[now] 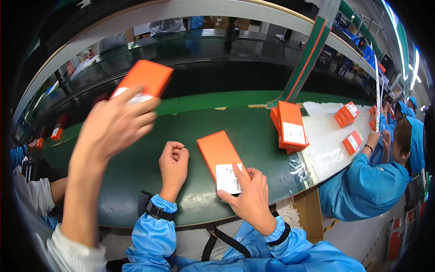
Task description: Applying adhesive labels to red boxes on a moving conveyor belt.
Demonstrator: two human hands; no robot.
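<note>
My right hand (252, 196) grips the near end of a flat orange box (222, 152), its thumb and a finger by the white label (228, 179) there. The box lies slanted at the middle of the green work surface. To its left, my left hand (173, 168) is curled into a loose fist, apart from the box, and nothing shows in it. At the left a co-worker's hand (115, 115) with a white sleeve holds up another orange box (147, 78) above the surface; that hand looks slightly blurred.
Stacked orange boxes (290, 124) stand right of centre, beside a green post (306, 63). Smaller orange boxes (346, 114) sit farther right on a whitish covering (324, 136). A person in blue (371, 181) works there. A dark conveyor belt (204, 75) runs behind. Below the edge is a cardboard box (310, 208).
</note>
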